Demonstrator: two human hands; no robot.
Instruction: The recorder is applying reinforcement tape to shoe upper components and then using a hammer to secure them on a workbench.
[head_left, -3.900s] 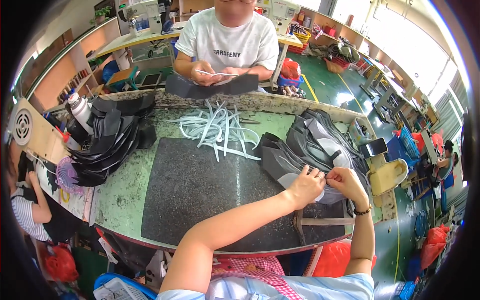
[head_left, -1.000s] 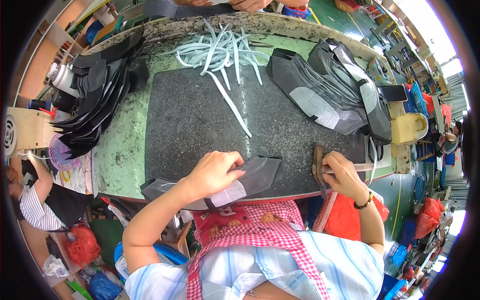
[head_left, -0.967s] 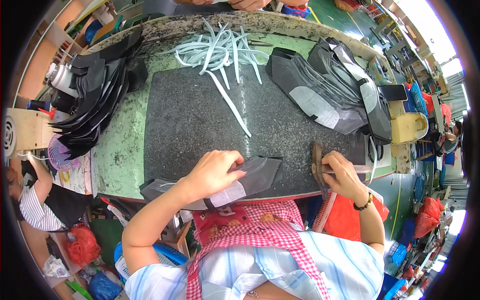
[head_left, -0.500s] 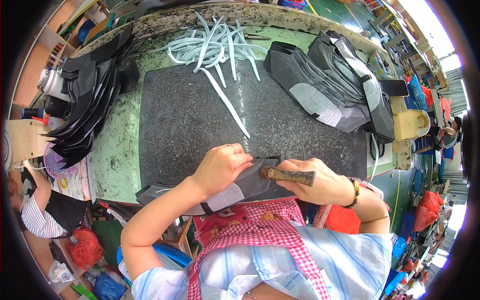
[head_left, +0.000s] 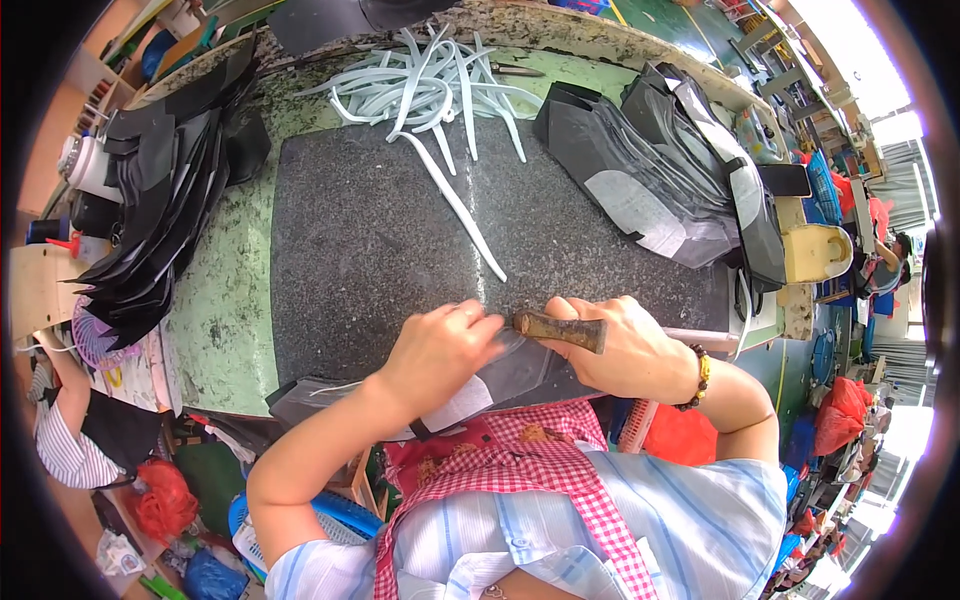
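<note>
A dark grey-black panel piece (head_left: 525, 368) with a pale grey patch lies along the near edge of the black work mat (head_left: 370, 220). My left hand (head_left: 440, 350) is closed at its upper edge, fingers bent and pinched together, slightly blurred. Close on its right, my right hand (head_left: 630, 350) is wrapped round a hammer (head_left: 562, 330); the worn brown head shows above the fist and the handle is hidden. The hammer's rounded end points toward my left fingertips. Ahead of both hands, one pale strip (head_left: 455, 205) trails down the mat from a tangled heap of strips (head_left: 430, 90).
Stacked black panels (head_left: 165, 210) stand at the left of the green table (head_left: 225, 330). More black pieces with grey patches (head_left: 650, 180) lie at the right, beside a cream-coloured holder (head_left: 815, 252). Another person's arm (head_left: 65, 380) shows at the far left.
Both hands have moved slightly away from me, and the hammer has shifted a little left, nearer my left fingers. A dark piece now shows more at the table's far edge.
</note>
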